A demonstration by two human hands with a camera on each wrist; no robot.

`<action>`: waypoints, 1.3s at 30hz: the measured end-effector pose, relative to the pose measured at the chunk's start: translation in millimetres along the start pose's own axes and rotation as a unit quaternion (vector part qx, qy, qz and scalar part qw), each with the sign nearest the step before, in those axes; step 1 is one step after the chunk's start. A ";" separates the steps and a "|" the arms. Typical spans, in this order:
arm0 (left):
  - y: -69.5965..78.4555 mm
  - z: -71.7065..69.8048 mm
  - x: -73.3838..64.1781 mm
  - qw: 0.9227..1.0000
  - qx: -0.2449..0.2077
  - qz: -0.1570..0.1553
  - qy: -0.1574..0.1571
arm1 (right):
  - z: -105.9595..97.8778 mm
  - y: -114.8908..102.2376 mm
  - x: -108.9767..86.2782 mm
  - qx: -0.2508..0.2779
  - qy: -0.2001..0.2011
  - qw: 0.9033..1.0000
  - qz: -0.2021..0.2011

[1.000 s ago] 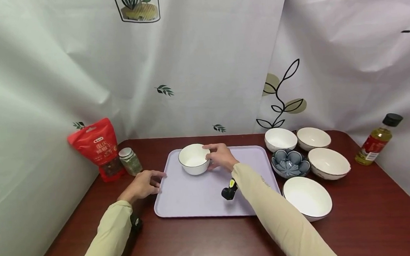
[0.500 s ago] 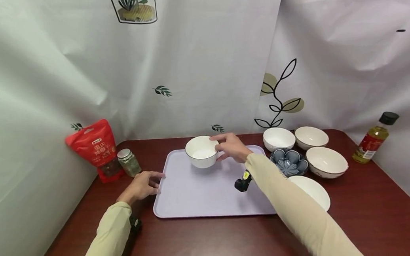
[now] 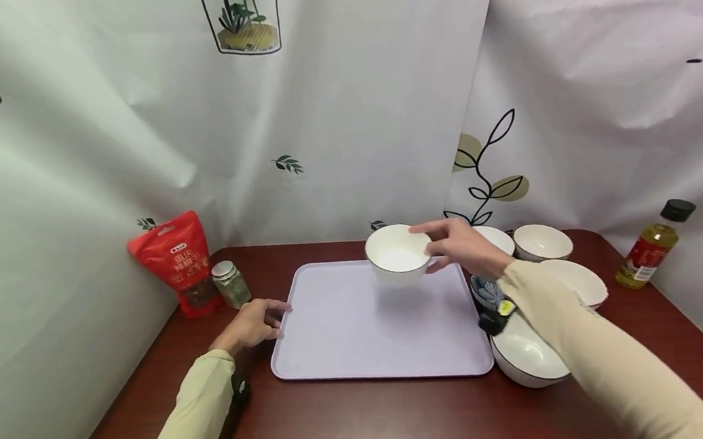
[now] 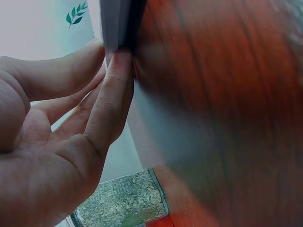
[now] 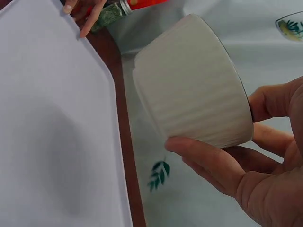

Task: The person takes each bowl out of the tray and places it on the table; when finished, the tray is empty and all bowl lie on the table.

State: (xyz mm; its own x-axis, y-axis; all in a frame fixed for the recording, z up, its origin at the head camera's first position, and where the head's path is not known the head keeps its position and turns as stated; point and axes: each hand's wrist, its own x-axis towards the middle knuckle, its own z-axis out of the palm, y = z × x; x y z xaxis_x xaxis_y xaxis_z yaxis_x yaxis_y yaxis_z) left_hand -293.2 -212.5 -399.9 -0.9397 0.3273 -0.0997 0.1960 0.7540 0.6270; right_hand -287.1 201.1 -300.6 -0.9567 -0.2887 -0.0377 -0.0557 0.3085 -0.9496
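Note:
My right hand (image 3: 466, 247) grips a white bowl (image 3: 398, 250) with a thin dark rim by its right side. It hangs above the right half of a pale lilac tray (image 3: 359, 331), whose surface bears the bowl's shadow. In the right wrist view the bowl's ribbed outer wall (image 5: 194, 90) faces me, with fingers under its base and the thumb at the rim. My left hand (image 3: 255, 323) pinches the tray's left edge between thumb and fingertips, seen close in the left wrist view, where the tray's edge (image 4: 116, 23) stands between them.
Right of the tray stand several bowls: white ones (image 3: 543, 241) and a blue flower-shaped one (image 3: 484, 293), partly hidden by my forearm. An oil bottle (image 3: 650, 249) stands far right. A red pouch (image 3: 179, 259) and a herb jar (image 3: 232, 286) stand at the left, before a cloth backdrop.
My right hand has lifted the white bowl off the tray and carried it to the right. The left hand has stayed at the tray's edge. The head view has shifted slightly.

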 end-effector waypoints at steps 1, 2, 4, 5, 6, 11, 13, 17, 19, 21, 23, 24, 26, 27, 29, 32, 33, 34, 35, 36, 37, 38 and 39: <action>0.1 0.8 0.6 1.000 0.000 -0.001 0.000 | -5.3 1.6 -7.3 -0.004 0.006 1.000 0.000; 0.3 1.3 1.3 1.000 0.000 -0.003 0.001 | -10.1 3.4 -15.4 -0.007 0.017 1.000 0.002; 1.4 0.0 2.5 1.000 0.004 0.001 0.002 | -18.2 8.2 -31.5 -0.008 0.040 0.999 -0.001; 2.2 -1.2 2.8 1.000 0.006 0.004 0.003 | -21.1 10.6 -39.8 -0.006 0.050 0.999 -0.001; 3.0 -2.5 3.2 1.000 0.006 0.005 0.004 | -24.0 13.5 -48.0 -0.006 0.060 0.998 -0.003; 4.0 -5.3 5.6 1.000 0.010 0.008 -0.002 | -41.0 25.6 -86.5 -0.015 0.078 0.997 -0.005; 3.5 -5.4 6.2 1.000 0.011 0.010 -0.002 | -50.2 28.3 -100.3 -0.037 0.084 0.996 0.007; 0.7 -4.0 1.7 1.000 0.008 0.005 0.001 | -67.9 36.9 -125.5 -0.089 0.100 0.990 0.035; -2.3 -1.7 -1.5 1.000 0.005 0.005 0.002 | -77.3 45.4 -138.1 -0.096 0.105 0.989 0.043; -4.1 0.0 -3.4 1.000 0.004 0.004 0.003 | -86.9 53.8 -151.0 -0.122 0.110 0.985 0.047; -4.2 0.9 -2.9 1.000 0.003 0.007 0.004 | -98.5 63.0 -163.7 -0.142 0.115 0.982 0.054; -3.3 0.4 -2.1 1.000 0.002 0.008 0.005 | -104.8 67.2 -170.1 -0.151 0.120 0.980 0.054; -1.4 -1.2 0.3 1.000 0.002 0.007 0.006 | -115.9 74.5 -182.3 -0.177 0.132 0.973 0.061; -0.6 -2.2 1.5 1.000 0.004 0.009 0.007 | -121.4 78.8 -187.8 -0.174 0.137 0.973 0.062; 0.6 -3.8 3.0 1.000 0.007 0.012 0.008 | -131.0 87.2 -198.8 -0.171 0.143 0.973 0.065; 0.2 -3.9 3.2 1.000 0.008 0.012 0.010 | -142.1 99.2 -213.1 -0.156 0.158 0.973 0.057; -0.4 -3.4 2.7 1.000 0.009 0.011 0.010 | -144.8 103.8 -216.9 -0.125 0.162 0.977 0.052; -1.1 -2.7 2.0 1.000 0.007 0.009 0.009 | -146.7 108.4 -220.8 -0.101 0.168 0.980 0.046; -1.6 -2.6 1.2 1.000 0.006 0.009 0.008 | -148.6 113.4 -223.7 -0.063 0.171 0.983 0.037; -2.2 -2.5 0.4 1.000 0.005 0.010 0.006 | -150.3 118.5 -225.8 -0.021 0.175 0.984 0.023; -3.0 -2.1 -0.1 1.000 0.003 0.006 0.007 | -151.7 123.7 -227.8 0.020 0.177 0.984 0.013; -3.2 -2.2 -0.7 1.000 0.002 0.004 0.008 | -153.4 128.0 -229.6 0.049 0.179 0.982 0.012; -3.5 -2.6 -1.1 1.000 0.002 0.005 0.010 | -155.0 133.0 -231.3 0.080 0.178 0.981 0.003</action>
State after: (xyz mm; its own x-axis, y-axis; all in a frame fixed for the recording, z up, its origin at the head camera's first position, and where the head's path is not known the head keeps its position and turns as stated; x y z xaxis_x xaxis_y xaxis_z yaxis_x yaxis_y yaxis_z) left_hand -293.6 -217.0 -399.9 -0.9429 0.3234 -0.0790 0.2062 0.7535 0.6243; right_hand -117.5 449.3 -370.0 -0.9977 0.0554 0.0402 -0.0312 0.1546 -0.9875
